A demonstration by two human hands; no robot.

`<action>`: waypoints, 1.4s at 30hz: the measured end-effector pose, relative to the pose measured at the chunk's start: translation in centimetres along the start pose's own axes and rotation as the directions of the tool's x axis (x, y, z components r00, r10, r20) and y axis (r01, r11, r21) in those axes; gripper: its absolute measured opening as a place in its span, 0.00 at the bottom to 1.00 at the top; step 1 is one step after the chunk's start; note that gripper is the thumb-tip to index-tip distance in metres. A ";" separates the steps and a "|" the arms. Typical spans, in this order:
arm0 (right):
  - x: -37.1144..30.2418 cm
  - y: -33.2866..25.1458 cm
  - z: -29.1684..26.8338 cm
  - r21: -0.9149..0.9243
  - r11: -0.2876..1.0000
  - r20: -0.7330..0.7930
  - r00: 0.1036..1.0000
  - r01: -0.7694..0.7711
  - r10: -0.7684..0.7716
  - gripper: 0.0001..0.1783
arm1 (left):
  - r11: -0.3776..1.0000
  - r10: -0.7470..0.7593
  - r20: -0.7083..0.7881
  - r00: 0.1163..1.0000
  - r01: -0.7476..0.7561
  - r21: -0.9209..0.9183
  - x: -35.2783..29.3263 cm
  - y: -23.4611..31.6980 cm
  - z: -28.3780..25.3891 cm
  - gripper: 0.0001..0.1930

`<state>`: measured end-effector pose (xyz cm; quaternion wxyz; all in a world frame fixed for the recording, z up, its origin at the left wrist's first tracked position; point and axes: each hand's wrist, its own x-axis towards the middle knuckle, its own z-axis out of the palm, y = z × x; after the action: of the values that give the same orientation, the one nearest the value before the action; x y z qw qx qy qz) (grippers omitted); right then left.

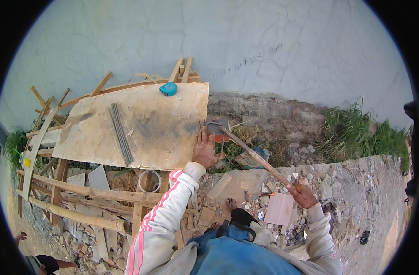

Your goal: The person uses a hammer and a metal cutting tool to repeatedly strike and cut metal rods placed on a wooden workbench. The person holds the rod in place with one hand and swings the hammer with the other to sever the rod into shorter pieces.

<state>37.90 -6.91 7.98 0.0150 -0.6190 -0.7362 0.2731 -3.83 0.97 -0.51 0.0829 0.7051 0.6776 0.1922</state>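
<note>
My right hand [303, 195] is closed around the lower end of a long brown pole-like handle [264, 163]. Its far end meets a bent thin metal rod [223, 145] by the right edge of a worn wooden board [145, 117]. On that edge rests my left hand [205, 150], fingers stretched forward and thumb apart. A dark block with an orange-red front [222, 136] sits just beyond it. Several straight grey metal rods [121, 133] lie bundled on the board. At the board's back edge is a teal tape measure [168, 89].
Rough timber and bamboo poles [86, 215] frame the board. Under it stands a white round container [149, 180]. Rubble covers the ground, with an orange-handled tool [260, 195] and a pale tile [279, 209]. A cracked wall [246, 50] rises behind. Another person's leg [51, 264] shows lower left.
</note>
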 end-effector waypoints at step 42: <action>0.0 0.9 3.2 0.483 0.859 0.227 0.972 -0.172 0.067 0.33 | 0.992 0.103 -0.044 0.994 -0.106 -0.067 0.2 1.0 -0.3 0.17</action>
<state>37.53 -8.05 4.87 0.0827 -0.6076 -0.5982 0.5159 -3.01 1.02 0.17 0.0835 0.7322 0.6341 0.2341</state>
